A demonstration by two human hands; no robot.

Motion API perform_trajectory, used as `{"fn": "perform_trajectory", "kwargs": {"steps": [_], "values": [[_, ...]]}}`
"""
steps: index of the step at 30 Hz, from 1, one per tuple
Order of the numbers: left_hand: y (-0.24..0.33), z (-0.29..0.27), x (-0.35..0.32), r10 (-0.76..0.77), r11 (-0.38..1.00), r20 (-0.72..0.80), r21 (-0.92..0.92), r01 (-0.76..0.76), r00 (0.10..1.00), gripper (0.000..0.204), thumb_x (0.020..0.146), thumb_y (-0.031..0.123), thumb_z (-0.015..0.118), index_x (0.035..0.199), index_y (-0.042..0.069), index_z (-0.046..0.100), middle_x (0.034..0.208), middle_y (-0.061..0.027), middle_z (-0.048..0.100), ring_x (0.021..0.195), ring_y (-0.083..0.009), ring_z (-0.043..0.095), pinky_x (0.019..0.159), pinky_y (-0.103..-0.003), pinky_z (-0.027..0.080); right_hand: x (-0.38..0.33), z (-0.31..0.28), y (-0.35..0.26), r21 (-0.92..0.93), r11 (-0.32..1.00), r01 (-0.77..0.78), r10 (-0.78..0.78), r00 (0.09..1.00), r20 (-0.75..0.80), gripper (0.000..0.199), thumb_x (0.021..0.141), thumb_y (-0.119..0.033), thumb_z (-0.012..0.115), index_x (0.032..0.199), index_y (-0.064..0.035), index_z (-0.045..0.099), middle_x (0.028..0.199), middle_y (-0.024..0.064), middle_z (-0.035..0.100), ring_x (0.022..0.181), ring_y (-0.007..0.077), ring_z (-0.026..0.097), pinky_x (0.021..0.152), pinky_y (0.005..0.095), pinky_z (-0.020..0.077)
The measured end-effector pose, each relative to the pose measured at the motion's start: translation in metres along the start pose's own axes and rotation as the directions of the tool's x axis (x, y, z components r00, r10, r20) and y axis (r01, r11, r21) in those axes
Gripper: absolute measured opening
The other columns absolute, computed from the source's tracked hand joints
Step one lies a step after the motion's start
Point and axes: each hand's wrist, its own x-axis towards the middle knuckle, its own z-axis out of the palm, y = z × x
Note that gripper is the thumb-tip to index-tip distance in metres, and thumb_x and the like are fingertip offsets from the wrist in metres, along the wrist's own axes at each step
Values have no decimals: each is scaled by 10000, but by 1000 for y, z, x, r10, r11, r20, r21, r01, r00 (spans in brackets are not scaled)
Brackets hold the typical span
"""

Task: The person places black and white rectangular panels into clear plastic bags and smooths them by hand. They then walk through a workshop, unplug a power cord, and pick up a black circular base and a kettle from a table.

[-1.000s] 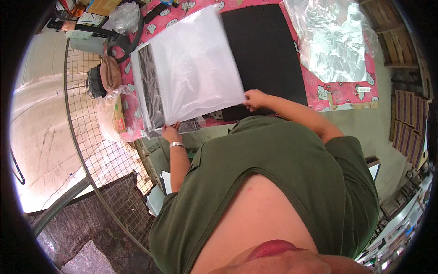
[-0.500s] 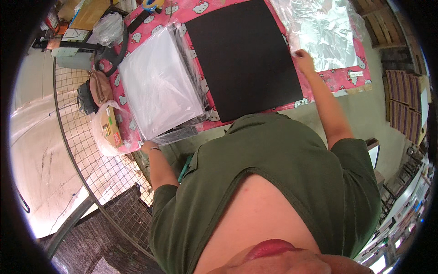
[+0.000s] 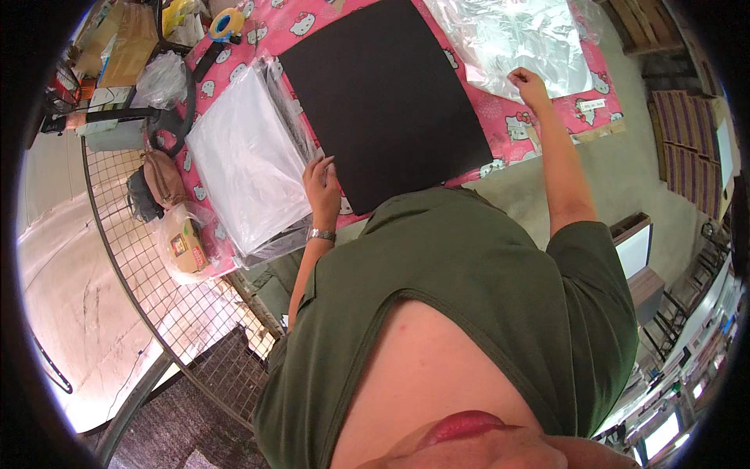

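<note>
A large black sheet lies flat in the middle of the table. To its left is a stack of white, plastic-wrapped sheets with clear film sticking out along the edges. My left hand, wearing a bracelet, is over the gap between that stack and the black sheet, fingers stretched out and apart, apparently holding nothing. Crinkled clear plastic bags lie at the right. At their near edge my right hand has thumb and fingers pinched together on the plastic.
Under everything is a pink patterned tablecloth. A yellow tape roll, a crumpled plastic bag and cardboard sit at the far left. A bagged carton is at the near left corner, beside a wire mesh panel. Striped boxes stand at right.
My left hand has moved from the stack's near left corner up to its right edge. My right hand has moved onto the plastic bags, away from the black sheet's edge. The whole view has shifted slightly.
</note>
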Motion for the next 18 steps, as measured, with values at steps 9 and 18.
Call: {"fn": "perform_trajectory", "kwargs": {"steps": [9, 18], "values": [[159, 57, 61, 519, 837, 81, -249, -486, 851, 564, 728, 84, 657, 1231, 54, 404, 1187, -139, 498, 1137, -291, 446, 964, -368, 346, -48, 1, -164, 44, 854, 519, -517, 836, 181, 169, 833, -199, 530, 903, -46, 550, 747, 157, 610, 677, 267, 606, 623, 359, 461], [172, 28, 81, 177, 414, 442, -844, 341, 879, 127, 886, 113, 501, 957, 8, 500, 692, -28, 504, 626, -131, 531, 608, -299, 496, -93, -16, -223, 415, 884, 216, -395, 820, 414, 184, 818, -232, 604, 851, -56, 563, 653, -22, 499, 618, 41, 422, 559, 211, 348]]}}
